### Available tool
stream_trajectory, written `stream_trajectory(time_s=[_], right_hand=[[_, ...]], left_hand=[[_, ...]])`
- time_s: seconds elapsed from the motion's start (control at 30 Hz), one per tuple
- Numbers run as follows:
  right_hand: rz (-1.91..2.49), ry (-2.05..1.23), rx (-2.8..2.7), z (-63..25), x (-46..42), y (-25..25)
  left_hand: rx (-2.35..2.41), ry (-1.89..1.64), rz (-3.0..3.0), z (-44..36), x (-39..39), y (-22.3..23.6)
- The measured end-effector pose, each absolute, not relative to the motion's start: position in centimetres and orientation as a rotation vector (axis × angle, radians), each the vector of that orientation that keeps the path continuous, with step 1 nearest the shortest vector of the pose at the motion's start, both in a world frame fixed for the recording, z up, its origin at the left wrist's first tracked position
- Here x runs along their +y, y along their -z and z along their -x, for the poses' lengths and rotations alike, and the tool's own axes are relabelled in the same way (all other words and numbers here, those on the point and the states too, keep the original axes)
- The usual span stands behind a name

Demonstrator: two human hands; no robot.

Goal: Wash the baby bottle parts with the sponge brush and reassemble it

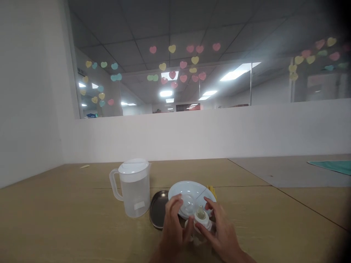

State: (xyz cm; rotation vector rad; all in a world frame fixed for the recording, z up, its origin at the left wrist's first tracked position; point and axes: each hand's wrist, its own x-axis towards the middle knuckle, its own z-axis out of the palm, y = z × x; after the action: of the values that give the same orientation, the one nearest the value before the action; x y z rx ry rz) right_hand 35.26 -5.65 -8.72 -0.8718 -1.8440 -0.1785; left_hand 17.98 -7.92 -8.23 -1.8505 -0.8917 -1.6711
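Observation:
A baby bottle [201,214] with a white collar and a pale teat stands low in front of me, its body mostly hidden by my hands. My right hand [221,228] is closed around its right side, thumb across the front and index finger behind. Between the thumb and fingers of my left hand [172,223] is a clear domed cap [188,204], held just left of the teat. Behind both hands lies a white divided plate [189,184], partly covered by them. A dark metal dish [158,208] sits left of the plate, partly behind my left hand.
Left of the dish stands a lidded plastic pitcher [135,193] with its handle to the left. Something yellow [212,190] shows at the plate's right edge. A teal cloth [333,166] lies far right. Behind the wooden table [82,219] runs a white wall [192,137] with windows above.

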Motion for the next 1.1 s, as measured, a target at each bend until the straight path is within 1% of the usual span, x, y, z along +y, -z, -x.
stream_trajectory(time_s=[0.17,0.23,0.37,0.5,0.6,0.7,0.83,1.1], right_hand=[[0.623,0.367,-1.838,-35.3,-5.6,9.6],[0.602,0.374,-1.827,-35.2,-5.7,9.7],[0.754,0.159,-1.765,-34.7,-6.5,9.3],[0.905,-0.091,-1.665,-34.3,-6.7,8.9],[1.0,-0.197,-1.615,-34.1,-6.1,9.1],[1.055,-0.238,-1.57,-33.9,-5.5,9.6],[1.037,-0.281,-1.543,-33.7,-5.4,10.3],[1.011,-0.25,-1.547,-33.6,-5.5,10.8]], left_hand=[[-0.709,1.617,2.056,-20.2,-8.8,9.4],[-0.716,1.626,2.082,-20.6,-8.8,9.7],[-0.769,1.631,2.161,-20.7,-8.6,9.8],[-0.773,1.524,2.26,-20.5,-8.3,9.6],[-0.85,1.447,2.286,-20.2,-8.1,9.8],[-0.92,1.401,2.285,-19.9,-7.8,10.2],[-0.873,1.368,2.291,-19.5,-7.4,10.6],[-0.895,1.357,2.298,-19.3,-7.6,10.6]])
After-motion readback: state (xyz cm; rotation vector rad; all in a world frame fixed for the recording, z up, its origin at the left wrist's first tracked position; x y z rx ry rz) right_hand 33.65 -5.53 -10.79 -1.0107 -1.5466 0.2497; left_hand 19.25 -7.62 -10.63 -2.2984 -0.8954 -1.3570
